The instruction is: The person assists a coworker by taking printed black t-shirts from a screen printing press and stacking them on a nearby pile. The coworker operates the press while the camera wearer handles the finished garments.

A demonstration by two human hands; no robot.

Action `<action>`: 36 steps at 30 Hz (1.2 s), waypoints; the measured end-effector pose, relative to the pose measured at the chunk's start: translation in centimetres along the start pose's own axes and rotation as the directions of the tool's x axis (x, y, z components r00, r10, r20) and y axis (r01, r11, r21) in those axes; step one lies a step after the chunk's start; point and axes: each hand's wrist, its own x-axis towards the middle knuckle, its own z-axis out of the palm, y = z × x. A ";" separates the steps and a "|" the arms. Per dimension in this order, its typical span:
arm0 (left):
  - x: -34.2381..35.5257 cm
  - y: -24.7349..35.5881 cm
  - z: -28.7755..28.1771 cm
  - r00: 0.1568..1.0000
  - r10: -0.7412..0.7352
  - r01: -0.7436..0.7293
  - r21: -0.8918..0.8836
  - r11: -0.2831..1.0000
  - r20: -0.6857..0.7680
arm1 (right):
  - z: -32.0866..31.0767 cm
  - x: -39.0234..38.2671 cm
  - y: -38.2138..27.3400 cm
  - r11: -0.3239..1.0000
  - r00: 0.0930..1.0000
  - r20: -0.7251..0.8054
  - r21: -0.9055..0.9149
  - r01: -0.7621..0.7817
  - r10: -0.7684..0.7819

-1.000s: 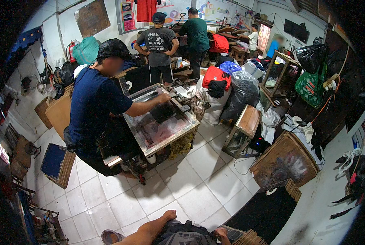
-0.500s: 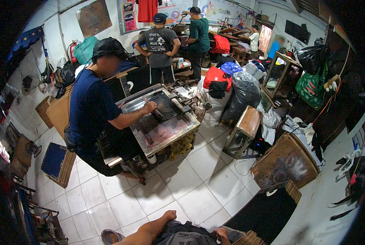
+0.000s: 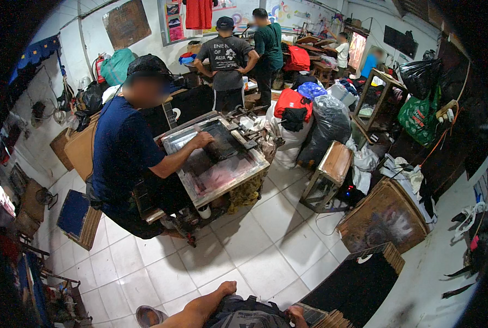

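Note:
My left hand (image 3: 228, 288) is at the bottom centre, its fingers curled into a loose fist above my lap, with nothing visible in it. My right hand (image 3: 295, 314) sits low beside the near end of a stack of boards (image 3: 353, 290) with a black top surface. Its fingers are mostly hidden, so I cannot tell whether it touches the stack. Between my arms lies a dark grey bag or garment (image 3: 249, 314). Ahead, a co-worker in a navy shirt (image 3: 121, 136) leans over a framed printing screen (image 3: 222, 180), one hand on a squeegee-like tool.
White floor tiles (image 3: 249, 235) stretch between me and the printing table. Another board stack (image 3: 77, 218) stands at left. A wood-framed glass case (image 3: 326, 175), filled bags (image 3: 326, 126) and a stained board (image 3: 383, 218) line the right. Two people (image 3: 225, 60) stand at the back.
The co-worker's hand has shifted slightly up over the screen. At the back, the person in grey has moved a little right, baring a red and blue pile. My hands have stayed put.

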 end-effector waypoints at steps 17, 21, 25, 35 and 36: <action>-1.1 0.0 -0.1 0.981 -0.188 0.194 -0.173 0.966 0.053 | 0.2 3.4 -0.2 0.692 0.942 0.155 -0.645 0.324 -0.296; -0.9 -0.2 0.0 0.980 -0.188 0.195 -0.163 0.967 0.058 | -0.7 3.1 -2.9 0.700 0.955 0.196 -0.650 0.296 -0.222; -0.4 -0.8 0.5 0.978 -0.199 0.207 -0.167 0.964 0.061 | -2.7 1.5 -5.7 0.833 0.970 0.203 -0.507 0.221 -0.134; -3.5 1.5 -2.8 0.922 -0.319 0.370 -0.267 0.890 0.218 | -2.1 0.9 -5.0 0.937 0.945 0.006 -0.132 0.324 -0.326; -3.6 1.6 -2.8 0.934 -0.299 0.341 -0.240 0.909 0.195 | -2.2 0.7 -5.1 0.940 0.943 -0.014 -0.078 0.331 -0.333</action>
